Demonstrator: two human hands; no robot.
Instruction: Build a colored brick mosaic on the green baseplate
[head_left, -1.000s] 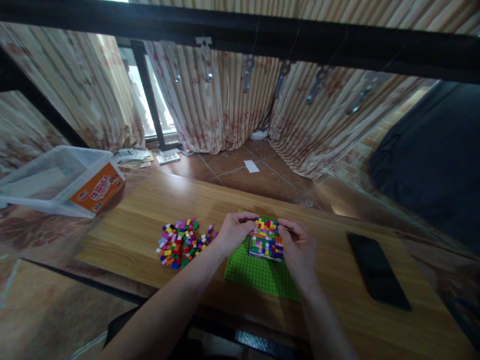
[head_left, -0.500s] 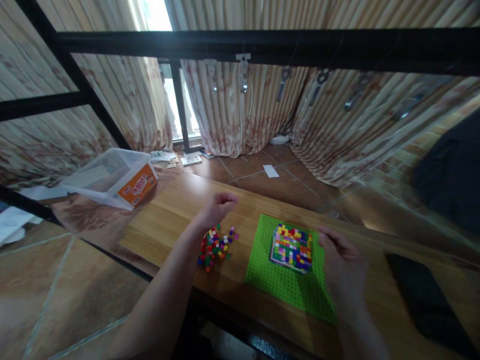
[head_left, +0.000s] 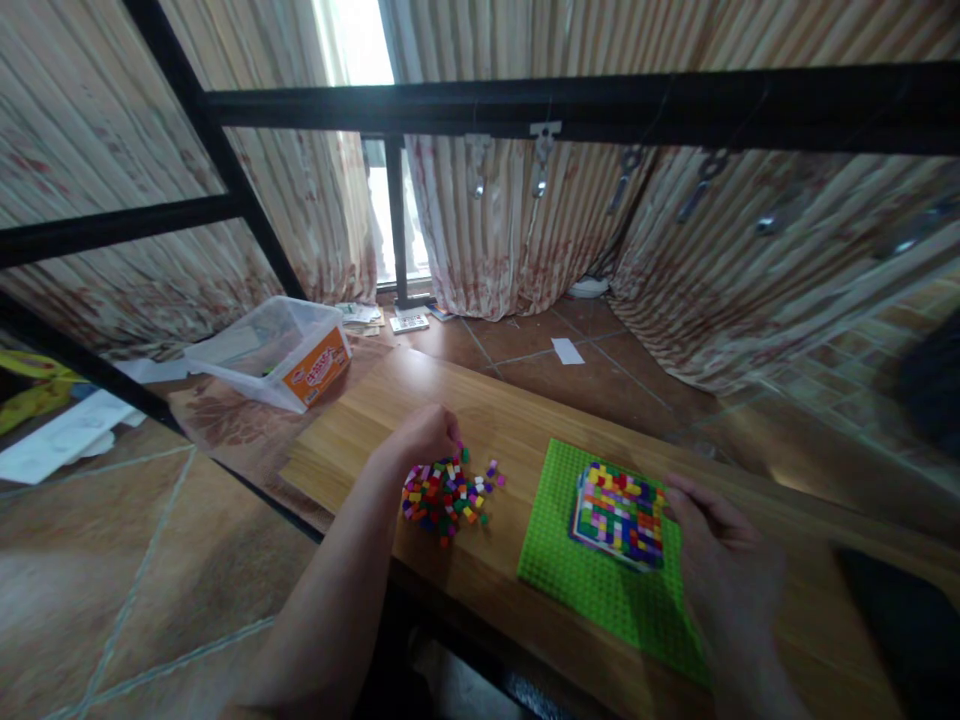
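A loose pile of small coloured cubes lies on the wooden table. My left hand is at the pile's far edge, fingers curled down and closed; the back of the hand hides what they hold, if anything. To the right, a square block built of many coloured cubes sits on a green studded baseplate. At the block's right edge is my right hand, thumb and fingers pinched together. Whether its fingertips touch the block or hold a cube, I cannot tell.
A clear plastic bin with an orange label stands past the table's left end. A dark flat object lies at the right. Behind the wooden table are a black metal rail with hanging clips and striped curtains.
The view has swung left, so the scene sits farther right. My left hand has come down to the cube pile. My right hand has drawn closer to the block's right edge.
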